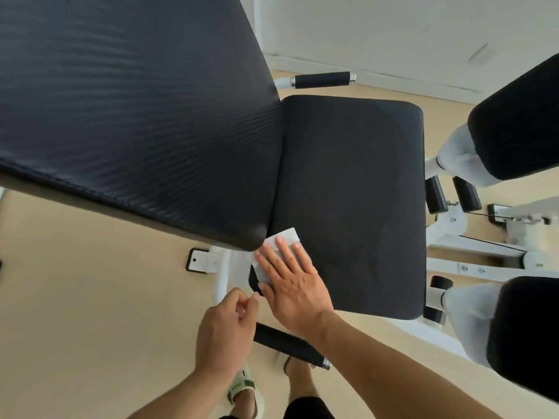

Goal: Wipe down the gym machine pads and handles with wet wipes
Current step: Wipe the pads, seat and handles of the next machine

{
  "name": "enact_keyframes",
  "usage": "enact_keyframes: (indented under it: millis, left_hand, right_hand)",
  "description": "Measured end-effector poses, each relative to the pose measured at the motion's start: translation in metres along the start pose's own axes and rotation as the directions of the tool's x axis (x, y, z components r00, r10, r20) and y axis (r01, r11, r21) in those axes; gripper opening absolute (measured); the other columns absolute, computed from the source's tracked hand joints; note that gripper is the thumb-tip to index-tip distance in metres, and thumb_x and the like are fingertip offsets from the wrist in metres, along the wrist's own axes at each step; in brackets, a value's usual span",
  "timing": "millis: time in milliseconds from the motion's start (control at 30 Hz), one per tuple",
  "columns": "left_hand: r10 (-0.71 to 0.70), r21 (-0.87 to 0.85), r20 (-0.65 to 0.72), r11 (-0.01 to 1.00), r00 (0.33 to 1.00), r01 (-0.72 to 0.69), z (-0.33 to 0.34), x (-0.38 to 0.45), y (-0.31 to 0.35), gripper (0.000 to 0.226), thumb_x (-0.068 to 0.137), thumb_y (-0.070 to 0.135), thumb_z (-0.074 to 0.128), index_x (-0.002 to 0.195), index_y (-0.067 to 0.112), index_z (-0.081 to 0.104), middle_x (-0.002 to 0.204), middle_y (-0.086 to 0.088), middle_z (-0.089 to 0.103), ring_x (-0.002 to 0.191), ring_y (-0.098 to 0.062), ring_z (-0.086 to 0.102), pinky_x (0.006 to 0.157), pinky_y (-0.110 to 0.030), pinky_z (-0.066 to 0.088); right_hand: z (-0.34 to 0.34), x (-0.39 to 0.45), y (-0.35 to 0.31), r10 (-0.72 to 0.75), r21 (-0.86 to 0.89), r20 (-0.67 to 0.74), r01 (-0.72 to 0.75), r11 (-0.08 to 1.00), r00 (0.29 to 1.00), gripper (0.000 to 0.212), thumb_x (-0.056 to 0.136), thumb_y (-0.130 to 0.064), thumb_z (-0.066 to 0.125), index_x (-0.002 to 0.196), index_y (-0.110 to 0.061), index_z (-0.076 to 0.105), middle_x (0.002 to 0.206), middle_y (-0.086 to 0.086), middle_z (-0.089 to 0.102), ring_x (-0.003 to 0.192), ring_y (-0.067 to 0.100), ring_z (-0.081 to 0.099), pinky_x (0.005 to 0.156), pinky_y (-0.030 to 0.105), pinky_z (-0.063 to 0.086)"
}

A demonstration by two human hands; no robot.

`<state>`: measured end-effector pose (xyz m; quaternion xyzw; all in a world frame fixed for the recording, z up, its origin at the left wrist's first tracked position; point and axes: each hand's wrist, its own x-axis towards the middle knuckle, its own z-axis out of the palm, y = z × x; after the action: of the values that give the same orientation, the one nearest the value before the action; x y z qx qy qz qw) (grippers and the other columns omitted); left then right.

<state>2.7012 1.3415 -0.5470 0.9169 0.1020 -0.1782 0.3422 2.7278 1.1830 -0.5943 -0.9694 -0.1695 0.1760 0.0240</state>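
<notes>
A white wet wipe (282,237) lies on the near left corner of the black seat pad (357,192). My right hand (290,279) presses flat on the wipe with straight, spread fingers. My left hand (225,328) hovers just left of it, fingers loosely curled, holding nothing that I can see. The large black back pad (136,110) fills the upper left and meets the seat pad. One black handle (290,346) sits under my right wrist; another handle (322,79) sticks out beyond the seat.
Two black leg pads (520,122) (529,334) on white arms stand at the right, with small black rollers (437,195) and the white frame (472,255) between them. Beige floor lies below; a white wall (393,31) is behind. My sandalled foot (245,391) stands near the frame.
</notes>
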Motion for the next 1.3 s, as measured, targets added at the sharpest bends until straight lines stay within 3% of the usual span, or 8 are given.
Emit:
enact_keyframes:
  millis: [433, 533, 633, 800, 867, 1000, 1200, 1300]
  left_hand:
    - [-0.021, -0.085, 0.156, 0.996, 0.987, 0.034, 0.014, -0.02, -0.006, 0.038, 0.097, 0.044, 0.059, 0.066, 0.024, 0.05, 0.051, 0.006, 0.051, 0.049, -0.01, 0.052, 0.048, -0.016, 0.04]
    - [-0.015, -0.093, 0.166, 0.995, 0.986, 0.031, 0.014, -0.018, -0.006, 0.038, 0.097, 0.045, 0.058, 0.067, 0.023, 0.052, 0.053, 0.005, 0.054, 0.051, -0.012, 0.055, 0.05, -0.021, 0.045]
    - [-0.008, -0.089, 0.17, 0.996, 0.985, 0.023, 0.017, -0.013, -0.009, 0.038, 0.097, 0.045, 0.057, 0.067, 0.023, 0.052, 0.054, 0.005, 0.055, 0.052, -0.012, 0.056, 0.05, -0.02, 0.046]
    - [0.023, -0.101, 0.189, 0.995, 0.982, -0.004, 0.025, -0.016, -0.018, 0.039, 0.096, 0.044, 0.059, 0.064, 0.026, 0.047, 0.051, 0.007, 0.049, 0.05, -0.012, 0.051, 0.051, -0.014, 0.041]
    - [0.01, -0.103, 0.182, 0.995, 0.983, 0.008, 0.027, -0.019, -0.02, 0.038, 0.096, 0.045, 0.058, 0.065, 0.027, 0.047, 0.052, 0.007, 0.05, 0.051, -0.012, 0.052, 0.051, -0.013, 0.041]
    - [-0.027, -0.154, 0.078, 0.987, 0.997, 0.039, 0.024, -0.021, -0.023, 0.04, 0.095, 0.043, 0.06, 0.062, 0.025, 0.046, 0.047, 0.008, 0.048, 0.048, -0.014, 0.049, 0.049, -0.023, 0.036]
    - [-0.025, -0.156, 0.061, 0.987, 0.998, 0.034, 0.012, -0.019, -0.026, 0.04, 0.094, 0.041, 0.063, 0.062, 0.023, 0.048, 0.05, 0.008, 0.052, 0.048, -0.017, 0.05, 0.05, -0.033, 0.041]
    - [-0.024, -0.138, 0.069, 0.99, 0.997, 0.034, 0.012, -0.013, -0.018, 0.04, 0.095, 0.04, 0.063, 0.062, 0.022, 0.05, 0.05, 0.008, 0.054, 0.049, -0.014, 0.053, 0.046, -0.021, 0.039]
  right_hand:
    - [0.013, -0.083, 0.039, 0.31, 0.01, -0.026, -0.31, 0.951, 0.95, 0.065, 0.109, -0.055, 0.022, 0.165, -0.025, 0.009, 0.172, 0.0, 0.004, 0.159, 0.025, -0.004, 0.127, 0.052, 0.015]
    - [0.005, -0.104, 0.066, 0.491, 0.028, -0.038, -0.491, 0.871, 0.87, 0.065, 0.108, -0.056, 0.016, 0.165, -0.024, 0.007, 0.172, 0.001, 0.001, 0.159, 0.025, -0.007, 0.128, 0.052, 0.009]
    - [0.0, -0.113, 0.087, 0.694, 0.118, -0.039, -0.687, 0.717, 0.719, 0.067, 0.106, -0.058, 0.004, 0.164, -0.026, -0.003, 0.172, 0.0, -0.01, 0.157, 0.022, -0.016, 0.128, 0.051, 0.002]
    - [-0.009, -0.081, 0.102, 0.812, 0.24, -0.027, -0.785, 0.571, 0.583, 0.071, 0.103, -0.062, -0.002, 0.163, -0.025, -0.009, 0.171, 0.001, -0.016, 0.156, 0.025, -0.02, 0.128, 0.051, -0.002]
    - [-0.015, -0.055, 0.087, 0.767, 0.234, -0.05, -0.74, 0.631, 0.639, 0.07, 0.105, -0.059, 0.004, 0.165, -0.022, 0.0, 0.172, 0.004, -0.007, 0.157, 0.029, -0.012, 0.127, 0.052, 0.0]
    - [0.005, -0.022, -0.003, 0.316, 0.089, -0.08, -0.309, 0.947, 0.945, 0.065, 0.109, -0.052, 0.017, 0.165, -0.019, 0.009, 0.172, 0.004, 0.003, 0.158, 0.031, -0.007, 0.127, 0.053, 0.008]
    - [0.023, -0.042, -0.012, -0.016, -0.117, 0.024, 0.019, 0.993, 1.0, 0.068, 0.109, -0.051, 0.027, 0.165, -0.021, 0.002, 0.172, 0.002, -0.004, 0.158, 0.028, -0.009, 0.128, 0.051, 0.004]
    - [0.021, -0.064, 0.009, -0.065, -0.122, 0.054, 0.071, 0.99, 0.996, 0.067, 0.108, -0.054, 0.026, 0.165, -0.025, 0.006, 0.172, 0.0, 0.0, 0.159, 0.024, -0.006, 0.127, 0.048, 0.002]
